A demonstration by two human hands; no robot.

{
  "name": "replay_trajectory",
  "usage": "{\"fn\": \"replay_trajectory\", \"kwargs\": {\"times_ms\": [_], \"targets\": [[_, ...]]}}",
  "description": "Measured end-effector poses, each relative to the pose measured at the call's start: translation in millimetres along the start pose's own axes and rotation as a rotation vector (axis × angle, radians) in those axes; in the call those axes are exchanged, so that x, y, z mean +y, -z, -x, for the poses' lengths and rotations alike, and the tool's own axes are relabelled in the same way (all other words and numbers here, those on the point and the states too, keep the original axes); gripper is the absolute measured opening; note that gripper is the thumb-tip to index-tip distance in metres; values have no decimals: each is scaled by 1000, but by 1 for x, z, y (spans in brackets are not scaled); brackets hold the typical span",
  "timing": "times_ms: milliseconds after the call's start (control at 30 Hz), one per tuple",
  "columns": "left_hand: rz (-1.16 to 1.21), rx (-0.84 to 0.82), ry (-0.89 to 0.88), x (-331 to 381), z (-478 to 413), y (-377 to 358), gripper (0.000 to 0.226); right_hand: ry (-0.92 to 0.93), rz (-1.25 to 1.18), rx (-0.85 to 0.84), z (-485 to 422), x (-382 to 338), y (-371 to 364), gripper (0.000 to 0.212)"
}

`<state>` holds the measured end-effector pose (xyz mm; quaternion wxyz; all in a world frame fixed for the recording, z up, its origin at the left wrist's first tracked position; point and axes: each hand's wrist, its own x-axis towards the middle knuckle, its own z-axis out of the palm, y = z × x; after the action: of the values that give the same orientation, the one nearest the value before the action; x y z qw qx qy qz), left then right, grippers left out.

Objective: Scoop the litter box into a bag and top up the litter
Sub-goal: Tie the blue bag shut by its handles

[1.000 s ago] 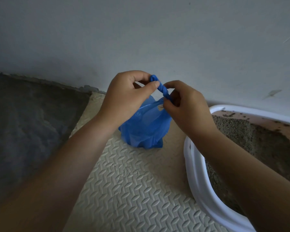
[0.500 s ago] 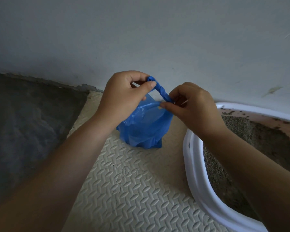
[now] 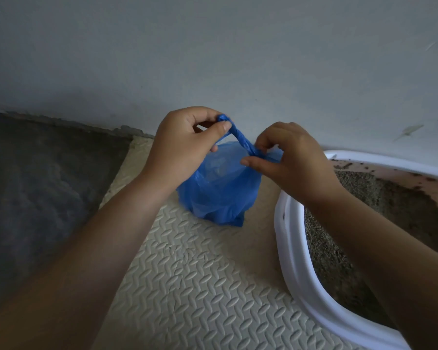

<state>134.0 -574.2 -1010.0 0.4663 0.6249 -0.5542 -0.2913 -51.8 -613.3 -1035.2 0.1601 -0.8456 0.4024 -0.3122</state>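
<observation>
Head view: a blue bag (image 3: 218, 193) sits on a cream foam mat (image 3: 200, 286) with a raised pattern, just beside the white rim of the litter box (image 3: 296, 269) at right; the bag's top is drawn into a twisted neck (image 3: 240, 136) slanting up to the left; the left hand (image 3: 185, 145) pinches the neck's upper end between thumb and curled fingers; the right hand (image 3: 291, 160) grips its lower end, fingers curled over it, thumb pointing left; grey litter (image 3: 339, 253) lies in the box (dark specks cling to the pinkish inner wall); a pale wall (image 3: 213, 59) stands behind; grey floor (image 3: 36, 198) lies left of the mat.
</observation>
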Motion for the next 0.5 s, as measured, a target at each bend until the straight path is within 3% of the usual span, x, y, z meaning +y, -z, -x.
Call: {"fn": "replay_trajectory", "kwargs": {"times_ms": [233, 367, 500], "targets": [[29, 16, 12, -3, 0, -2, 9, -189, -208, -146, 7, 6, 13, 17], [84, 14, 7, -6, 2, -3, 11, -240, -235, -85, 9, 8, 18, 10], [232, 113, 60, -9, 3, 0, 12, -332, -241, 34, 7, 14, 18, 10]]}}
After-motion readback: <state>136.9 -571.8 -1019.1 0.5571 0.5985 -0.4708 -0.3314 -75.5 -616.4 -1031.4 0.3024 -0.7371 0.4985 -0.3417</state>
